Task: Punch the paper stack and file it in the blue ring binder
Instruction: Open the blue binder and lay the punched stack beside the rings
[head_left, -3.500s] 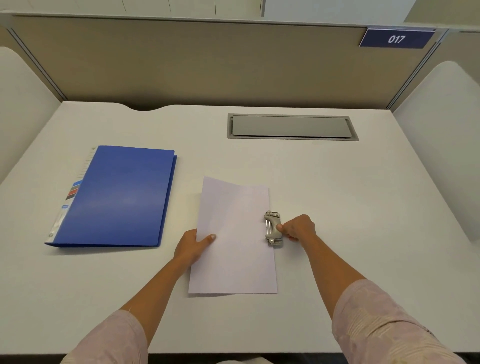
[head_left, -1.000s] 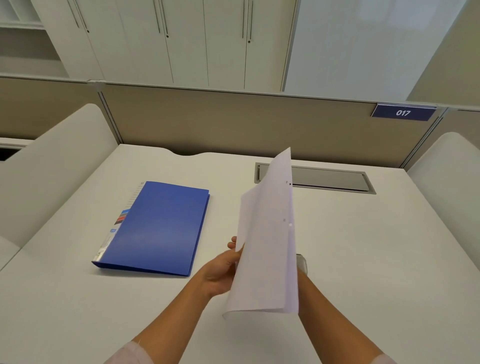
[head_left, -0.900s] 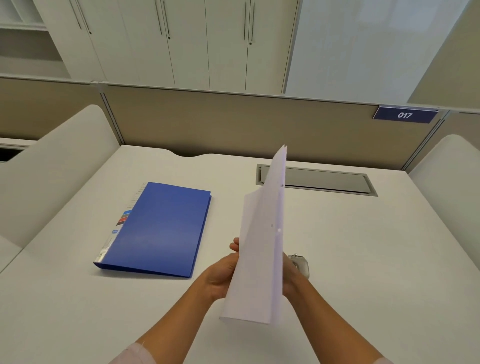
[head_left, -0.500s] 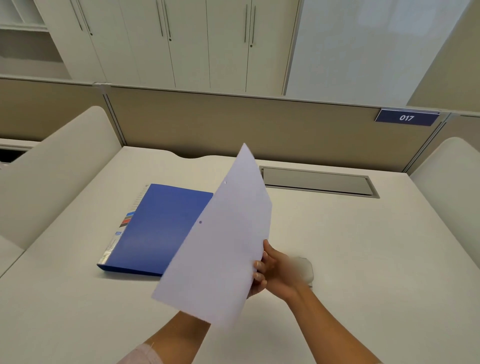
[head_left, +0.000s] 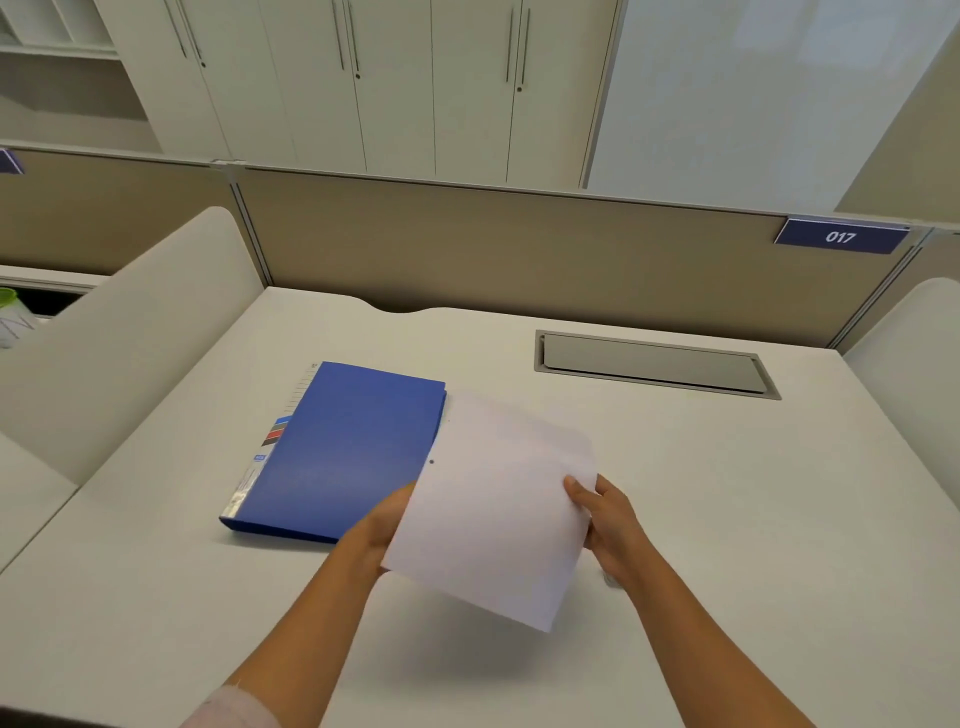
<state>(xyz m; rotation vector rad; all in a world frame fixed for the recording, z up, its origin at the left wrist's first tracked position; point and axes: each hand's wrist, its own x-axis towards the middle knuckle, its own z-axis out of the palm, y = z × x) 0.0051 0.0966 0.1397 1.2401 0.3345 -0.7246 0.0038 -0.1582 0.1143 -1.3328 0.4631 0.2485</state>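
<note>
The right grip (head_left: 608, 525) pinches the paper stack (head_left: 493, 509) at its right edge. The left grip (head_left: 387, 519) supports the left edge from beneath; its closure cannot be told. The punched edge faces the closed blue ring binder (head_left: 343, 447), presumably for filing.

Left hand (head_left: 387, 519), right hand (head_left: 609, 525) hold paper stack (head_left: 493, 512) beside blue binder (head_left: 343, 452).

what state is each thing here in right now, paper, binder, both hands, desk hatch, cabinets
paper stack: punched, one hole showing, held tilted above the desk
blue ring binder: closed, flat on the desk
left hand: holds the paper's left edge, fingers hidden behind it
right hand: pinches the paper's right edge, thumb on top
desk hatch: lid down
cabinet doors: shut
</note>
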